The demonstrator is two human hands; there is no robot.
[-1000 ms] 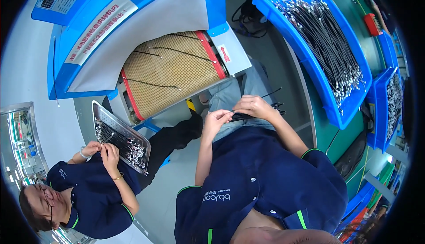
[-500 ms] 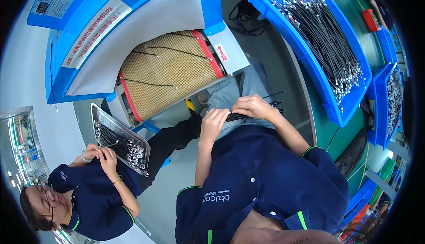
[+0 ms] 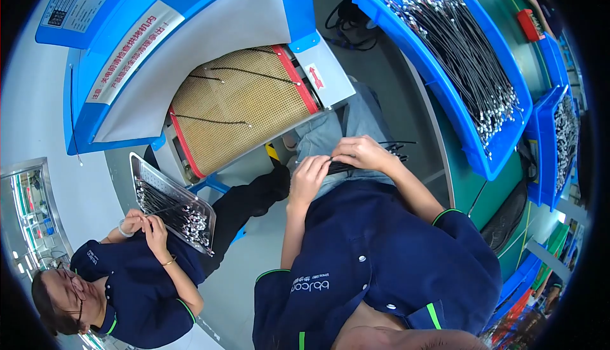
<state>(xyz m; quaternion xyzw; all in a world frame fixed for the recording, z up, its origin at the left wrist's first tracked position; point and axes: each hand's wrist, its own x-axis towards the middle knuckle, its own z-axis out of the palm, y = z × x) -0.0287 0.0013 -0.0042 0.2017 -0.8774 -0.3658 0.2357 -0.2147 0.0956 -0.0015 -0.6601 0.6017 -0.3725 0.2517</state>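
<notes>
A thin black cable [image 3: 400, 142] lies between the fingertips of both hands, its free length sticking out of the right hand [image 3: 363, 153] toward three o'clock. The right hand is closed, thumb and fingers pinching the cable; the left hand [image 3: 309, 175], just beside it at eight o'clock, is pinched on the same cable, though the end at the fingertips is too small to make out. Just under the hands, a bundle of black cables [image 3: 341, 168] rests on the lap, more ends showing beyond the right hand. At ten o'clock, well apart, black cables lie spaced on a mesh belt [image 3: 235, 105]. At one to two o'clock, a blue bin [image 3: 510, 141] full of cables stands on a green surface [image 3: 467, 188]. Toward nine o'clock, a co-worker [image 3: 143, 293] sits by a metal tray [image 3: 147, 169] of cables.
</notes>
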